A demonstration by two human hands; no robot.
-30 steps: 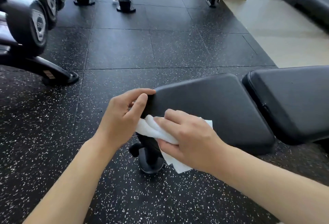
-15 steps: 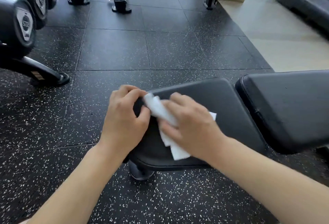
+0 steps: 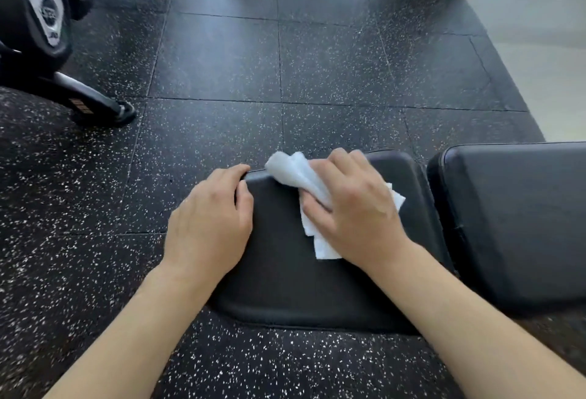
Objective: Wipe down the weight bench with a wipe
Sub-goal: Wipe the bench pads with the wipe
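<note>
Thin, limp, light wipe (image 3: 304, 176), bunched on the far edge of the padded bench seat (image 3: 279, 271), gripped by right hand (image 3: 355, 208) fingers, left hand (image 3: 209, 221) curled over the far-left corner; best kept pressed flat.

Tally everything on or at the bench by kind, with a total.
Black padded vinyl bench pads: 2, seat pad and back pad
White crumpled paper wipes: 1
Bare hands on the seat pad: 2, left hand and right hand
Total: 5
</note>
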